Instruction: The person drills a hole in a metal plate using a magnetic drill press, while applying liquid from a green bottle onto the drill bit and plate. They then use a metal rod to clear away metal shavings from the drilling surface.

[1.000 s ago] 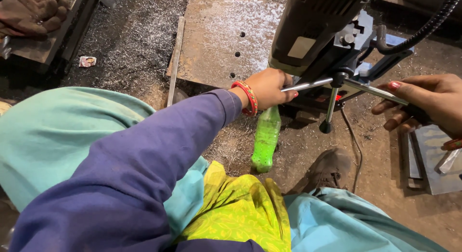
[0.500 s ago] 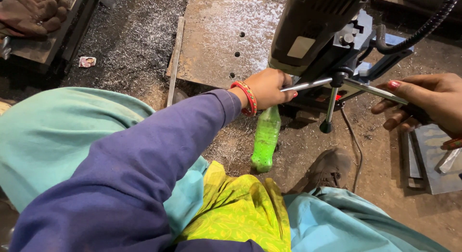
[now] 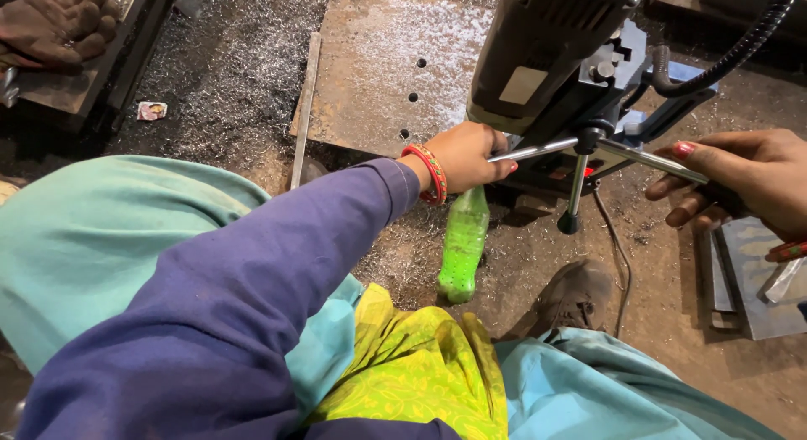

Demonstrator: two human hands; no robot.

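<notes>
My left hand (image 3: 466, 154), with a red bangle at the wrist and a purple sleeve, is closed around the top of a green plastic bottle (image 3: 462, 247). The bottle slants down towards me beside the base of a grey drilling machine (image 3: 546, 45). The bottle's mouth is hidden by my fingers. My right hand (image 3: 740, 184) grips the dark end of one of the machine's metal feed levers (image 3: 647, 158). The machine stands on the edge of a rusty steel plate (image 3: 378, 62) with three small holes and pale metal dust.
Metal shavings cover the dirt floor. A thin metal strip (image 3: 304, 104) lies along the plate's left edge. Brown gloves (image 3: 50, 24) rest at top left. Flat steel pieces (image 3: 756, 280) lie at right. A black hose (image 3: 731, 53) curves off the machine. My shoe (image 3: 576, 293) is below it.
</notes>
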